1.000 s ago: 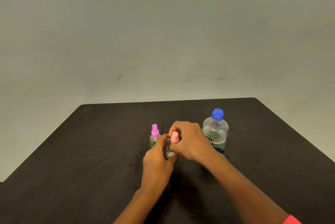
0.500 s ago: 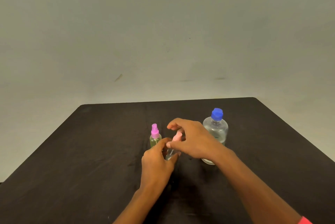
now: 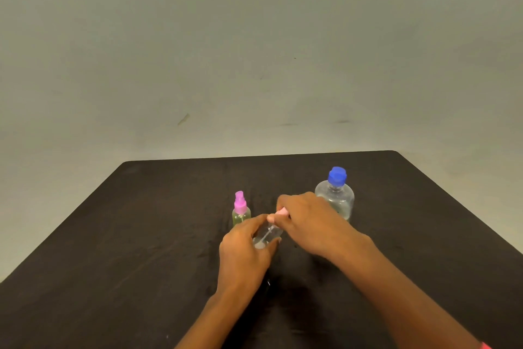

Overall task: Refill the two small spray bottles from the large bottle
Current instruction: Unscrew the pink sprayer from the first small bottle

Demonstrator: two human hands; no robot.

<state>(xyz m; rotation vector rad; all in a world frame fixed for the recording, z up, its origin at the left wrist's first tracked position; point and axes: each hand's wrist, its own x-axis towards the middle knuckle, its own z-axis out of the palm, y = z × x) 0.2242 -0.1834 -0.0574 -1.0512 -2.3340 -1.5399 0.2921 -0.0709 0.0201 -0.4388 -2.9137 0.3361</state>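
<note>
Your left hand [image 3: 243, 252] grips the clear spray bottle [image 3: 267, 235], neck toward 1 o'clock; right hand [image 3: 314, 224] pinches its pink cap [image 3: 282, 211], apparently unseated.

A dark table [image 3: 141, 235] bears a pink-capped spray bottle [image 3: 240, 211] and a blue-capped large bottle [image 3: 335, 196].

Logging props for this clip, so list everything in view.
table: one, black, fills the lower view
wall: one, grey, behind the table
large bottle: one, clear with blue cap, upright behind the right hand
green spray bottle: one, yellow-green with magenta top, upright left of the hands
clear spray bottle: one, clear, tilted in the left hand
spray top: one, pale pink, at the clear bottle's neck
cuff: one, red, right wrist, bottom edge
left hand: one, grips the clear spray bottle
right hand: one, pinches the spray top
</note>
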